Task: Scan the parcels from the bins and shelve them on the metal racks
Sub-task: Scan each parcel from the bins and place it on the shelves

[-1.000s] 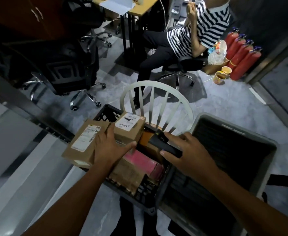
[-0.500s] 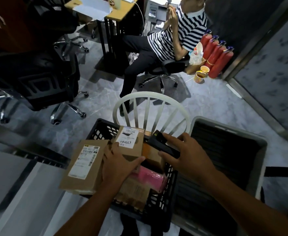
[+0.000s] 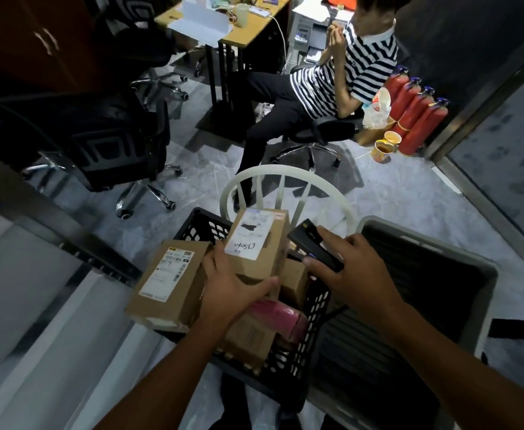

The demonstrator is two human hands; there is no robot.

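A black perforated crate [image 3: 312, 321] holds several cardboard parcels and a pink package [image 3: 281, 315]. My left hand [image 3: 228, 285] grips a small brown box [image 3: 259, 243] with a white label marked by hand, lifted above the other parcels. A larger labelled box [image 3: 169, 282] leans over the crate's left rim. My right hand [image 3: 352, 271] holds a black handheld scanner [image 3: 313, 242], whose front end is close to the small box's right side.
A grey bin [image 3: 488, 285] stands right of the crate. Behind the crate is a white spindle-back chair [image 3: 285, 175]. A person in a striped shirt sits at a desk beyond. Black office chairs [image 3: 108, 144] stand at left, red extinguishers [image 3: 415, 116] at back right.
My left hand has raised the small box higher out of the crate and tilted its label up. My right hand with the scanner stays beside it. The camera view has shifted.
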